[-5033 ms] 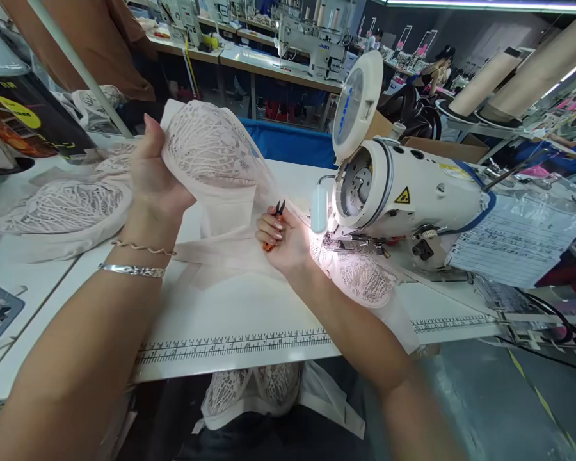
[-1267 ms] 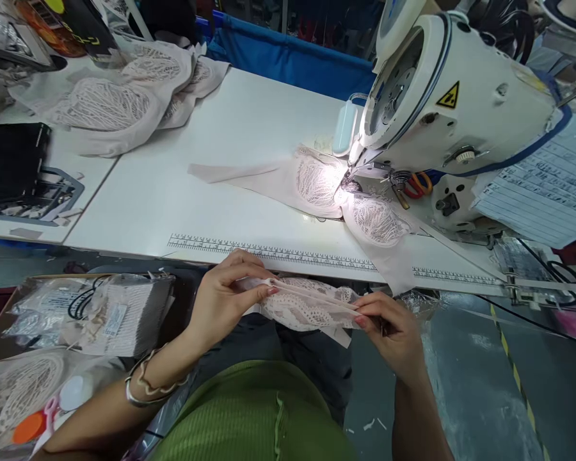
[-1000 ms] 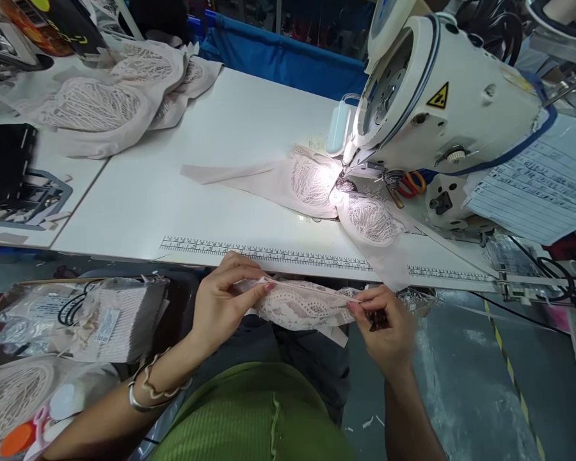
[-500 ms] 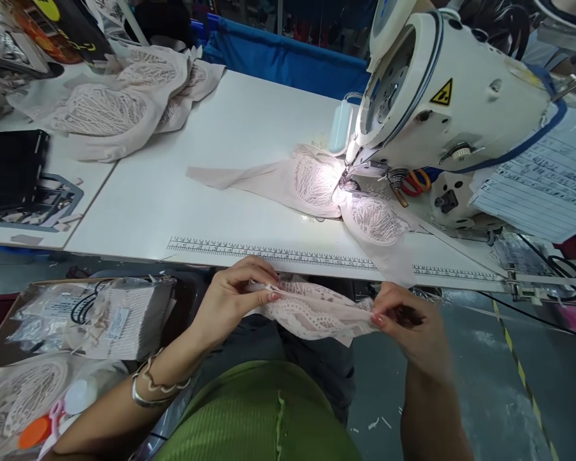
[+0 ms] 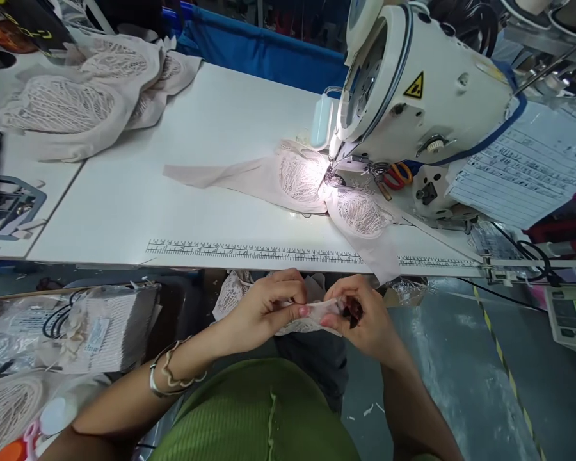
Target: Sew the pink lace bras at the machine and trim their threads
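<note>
Left hand (image 5: 269, 310) and right hand (image 5: 367, 320) have drawn together; both pinch the lace piece (image 5: 313, 312), lying left-right.

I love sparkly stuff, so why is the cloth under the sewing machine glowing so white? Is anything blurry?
Head view: a light by the needle of the sewing machine washes the lace under it out to near-white glare; head view: the left hand, right hand and held lace look sharp; head view: only the forearms at the bottom edge go slightly soft.

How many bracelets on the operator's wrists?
2, both on the wrist of the left hand, which pinches the lace piece: a twisted cord band nearer the hand, a silver bangle nearer the elbow. Right hand's wrist bare.
</note>
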`<control>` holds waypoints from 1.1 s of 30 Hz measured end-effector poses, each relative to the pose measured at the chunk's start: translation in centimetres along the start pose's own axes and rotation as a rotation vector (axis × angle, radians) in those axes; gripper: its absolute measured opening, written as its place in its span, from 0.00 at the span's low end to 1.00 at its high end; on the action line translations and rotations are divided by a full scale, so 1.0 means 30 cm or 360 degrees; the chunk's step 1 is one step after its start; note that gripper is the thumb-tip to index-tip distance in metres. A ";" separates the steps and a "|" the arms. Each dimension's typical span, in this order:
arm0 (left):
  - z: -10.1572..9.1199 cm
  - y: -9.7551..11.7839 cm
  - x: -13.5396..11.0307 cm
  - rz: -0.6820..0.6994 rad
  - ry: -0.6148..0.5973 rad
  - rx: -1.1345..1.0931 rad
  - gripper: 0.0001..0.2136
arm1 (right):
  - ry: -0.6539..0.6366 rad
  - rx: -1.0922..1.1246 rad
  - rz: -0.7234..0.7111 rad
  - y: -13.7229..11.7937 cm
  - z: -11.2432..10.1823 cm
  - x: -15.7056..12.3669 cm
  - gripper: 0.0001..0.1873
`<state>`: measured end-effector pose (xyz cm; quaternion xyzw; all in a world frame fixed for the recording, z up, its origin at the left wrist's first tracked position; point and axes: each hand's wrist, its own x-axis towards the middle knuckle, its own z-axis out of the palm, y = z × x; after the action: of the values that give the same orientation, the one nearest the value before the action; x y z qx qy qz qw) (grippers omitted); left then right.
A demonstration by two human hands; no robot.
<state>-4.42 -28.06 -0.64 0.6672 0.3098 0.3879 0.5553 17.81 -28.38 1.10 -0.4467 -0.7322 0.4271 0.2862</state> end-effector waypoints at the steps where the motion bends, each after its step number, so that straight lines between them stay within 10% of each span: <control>1: -0.008 -0.002 0.000 -0.0019 0.0008 0.0005 0.11 | -0.0017 0.0026 0.0002 0.011 -0.007 -0.005 0.12; 22: 0.002 -0.010 0.013 0.0121 0.0099 0.0567 0.10 | 0.0100 -0.0226 -0.0179 -0.024 -0.008 0.026 0.05; 28: -0.119 -0.050 -0.047 0.0068 -0.0268 0.0723 0.04 | 0.0342 -0.0161 -0.0210 -0.048 -0.100 -0.010 0.08; 33: -0.165 -0.049 -0.098 -0.0136 0.0153 0.0718 0.04 | 0.0350 0.0044 -0.0130 -0.003 -0.119 -0.045 0.08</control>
<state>-10.15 -27.80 -2.20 0.7415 0.4427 0.3162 0.3927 21.23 -28.30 2.81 -0.4566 -0.7081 0.3735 0.3882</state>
